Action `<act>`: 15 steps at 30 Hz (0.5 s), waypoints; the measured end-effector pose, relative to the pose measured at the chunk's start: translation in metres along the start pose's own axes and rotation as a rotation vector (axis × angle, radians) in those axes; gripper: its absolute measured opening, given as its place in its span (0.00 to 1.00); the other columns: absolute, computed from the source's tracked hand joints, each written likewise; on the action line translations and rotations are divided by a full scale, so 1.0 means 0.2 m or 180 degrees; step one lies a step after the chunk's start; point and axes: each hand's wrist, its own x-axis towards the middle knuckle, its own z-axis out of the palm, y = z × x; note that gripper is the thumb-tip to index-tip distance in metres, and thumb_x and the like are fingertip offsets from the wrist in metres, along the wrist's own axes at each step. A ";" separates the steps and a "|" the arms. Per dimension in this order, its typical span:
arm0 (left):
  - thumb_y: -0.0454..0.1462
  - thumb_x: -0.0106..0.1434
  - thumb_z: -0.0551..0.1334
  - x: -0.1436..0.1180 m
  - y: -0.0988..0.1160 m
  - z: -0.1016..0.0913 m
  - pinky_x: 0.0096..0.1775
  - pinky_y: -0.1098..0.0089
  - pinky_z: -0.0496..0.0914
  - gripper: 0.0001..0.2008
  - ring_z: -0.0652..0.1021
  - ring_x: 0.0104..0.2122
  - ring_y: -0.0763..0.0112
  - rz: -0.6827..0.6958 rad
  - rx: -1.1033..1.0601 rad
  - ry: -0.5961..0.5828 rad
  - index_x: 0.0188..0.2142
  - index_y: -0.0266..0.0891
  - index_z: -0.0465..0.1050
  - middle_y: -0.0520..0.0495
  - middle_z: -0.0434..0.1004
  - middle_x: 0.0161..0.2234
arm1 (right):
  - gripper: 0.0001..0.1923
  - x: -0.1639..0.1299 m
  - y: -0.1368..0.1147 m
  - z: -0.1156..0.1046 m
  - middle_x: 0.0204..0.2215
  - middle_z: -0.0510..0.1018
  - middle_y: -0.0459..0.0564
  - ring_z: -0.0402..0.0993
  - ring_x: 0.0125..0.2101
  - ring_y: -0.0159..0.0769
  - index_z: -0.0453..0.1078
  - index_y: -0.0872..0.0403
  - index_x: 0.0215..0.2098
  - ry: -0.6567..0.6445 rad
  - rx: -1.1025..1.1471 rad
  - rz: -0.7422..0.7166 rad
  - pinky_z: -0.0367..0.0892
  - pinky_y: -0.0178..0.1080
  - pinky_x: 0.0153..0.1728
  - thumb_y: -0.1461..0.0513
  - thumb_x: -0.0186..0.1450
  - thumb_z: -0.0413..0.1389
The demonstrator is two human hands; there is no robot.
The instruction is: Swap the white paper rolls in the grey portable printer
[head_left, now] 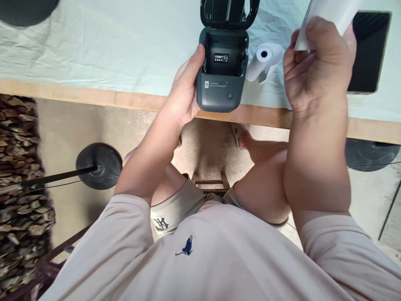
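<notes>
Printer (222,71), dark grey, sits top centre of frame right at the table edge (125,100), front w/ power btn overhanging the wood lip slightly. Lid flipped open toward frame top, paper bay exposed; long axis runs top-bottom in frame. Left hand (184,92) grips printer's left side, thumb up along the bay wall. Paper roll (265,60) lies just right of printer, core hole facing camera, axis tilted. Right hand (316,67) raised upper right, fingers closed pinching a white paper sheet (332,14). Phone (369,50) behind it, far right. Free cloth area upper left.
</notes>
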 end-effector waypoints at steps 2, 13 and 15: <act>0.50 0.67 0.50 0.00 0.00 0.00 0.45 0.58 0.73 0.20 0.75 0.47 0.57 -0.0038 0.0074 -0.0017 0.41 0.44 0.77 0.46 0.77 0.43 | 0.13 0.00 0.00 -0.01 0.25 0.69 0.36 0.68 0.29 0.23 0.64 0.44 0.25 0.0048 -0.0038 -0.0080 0.70 0.28 0.26 0.62 0.43 0.62; 0.47 0.68 0.50 -0.01 0.01 -0.01 0.46 0.59 0.71 0.16 0.74 0.48 0.58 -0.0026 -0.0140 -0.0055 0.41 0.50 0.77 0.46 0.76 0.31 | 0.10 0.06 0.02 -0.04 0.29 0.71 0.38 0.66 0.28 0.23 0.62 0.48 0.22 0.0503 -0.0085 0.0467 0.68 0.29 0.25 0.61 0.41 0.57; 0.47 0.68 0.51 -0.01 0.01 0.00 0.46 0.59 0.71 0.17 0.74 0.48 0.58 0.0019 -0.0142 -0.0050 0.40 0.50 0.77 0.46 0.76 0.31 | 0.11 0.06 0.03 -0.03 0.24 0.69 0.37 0.67 0.28 0.24 0.60 0.46 0.22 0.0469 -0.0078 0.0335 0.71 0.30 0.30 0.64 0.40 0.56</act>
